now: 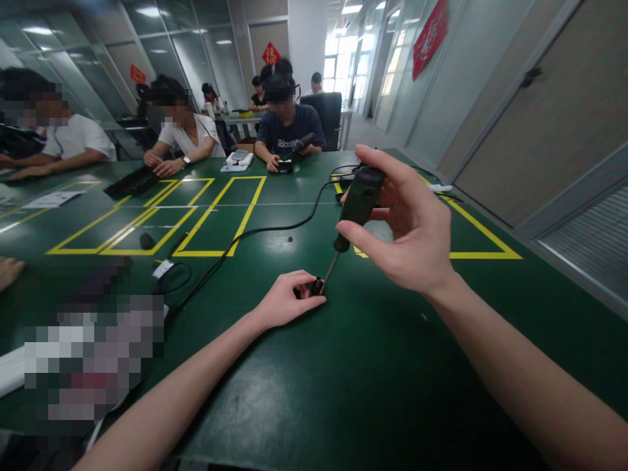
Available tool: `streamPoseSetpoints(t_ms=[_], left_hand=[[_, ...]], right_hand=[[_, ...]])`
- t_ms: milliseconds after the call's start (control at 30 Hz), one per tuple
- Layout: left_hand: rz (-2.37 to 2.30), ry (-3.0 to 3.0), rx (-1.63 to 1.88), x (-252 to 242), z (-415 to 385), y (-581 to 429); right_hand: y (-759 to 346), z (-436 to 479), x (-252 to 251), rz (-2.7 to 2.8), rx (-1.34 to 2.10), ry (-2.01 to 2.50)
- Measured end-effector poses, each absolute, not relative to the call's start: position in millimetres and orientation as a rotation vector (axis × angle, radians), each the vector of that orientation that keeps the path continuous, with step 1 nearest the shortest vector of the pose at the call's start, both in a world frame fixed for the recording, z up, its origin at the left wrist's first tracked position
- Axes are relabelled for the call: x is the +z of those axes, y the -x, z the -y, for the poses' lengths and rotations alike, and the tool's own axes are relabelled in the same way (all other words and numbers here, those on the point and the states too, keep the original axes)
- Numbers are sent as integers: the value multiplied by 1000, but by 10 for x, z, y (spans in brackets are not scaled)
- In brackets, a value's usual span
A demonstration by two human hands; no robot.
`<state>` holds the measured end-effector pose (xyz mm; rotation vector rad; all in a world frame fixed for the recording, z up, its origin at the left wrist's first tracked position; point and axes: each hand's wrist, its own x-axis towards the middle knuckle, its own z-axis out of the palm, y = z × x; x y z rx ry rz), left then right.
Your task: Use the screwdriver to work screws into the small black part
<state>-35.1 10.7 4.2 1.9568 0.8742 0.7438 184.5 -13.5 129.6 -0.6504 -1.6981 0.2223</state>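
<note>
On the green table [275, 405], my left hand [284, 297] is closed around a small black cylindrical part [317, 285] with a metal-looking top. Its fingers hide most of that part. Above and to the right, my right hand [412, 222] grips the dark handle of a screwdriver [360, 203] between thumb and fingers. The screwdriver is tilted, its thin shaft running down to the left. Its tip is at the small part's right side; whether it is inside or only touching I cannot tell.
A black cable [265, 229] crosses the table left of my hands, near a white connector tag [163, 268]. Yellow tape rectangles [250, 209] mark the tabletop. A small black object [146, 241] lies on the left. Several people sit across the table, one holding a power tool [303, 142].
</note>
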Motion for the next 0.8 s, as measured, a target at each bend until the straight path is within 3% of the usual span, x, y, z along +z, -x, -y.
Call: streamPoseSetpoints(t_ms=[800], left_hand=[[-809,-2060,655,112,-107,384]], right_hand=[[-1908,124,1302,1655,143,620]])
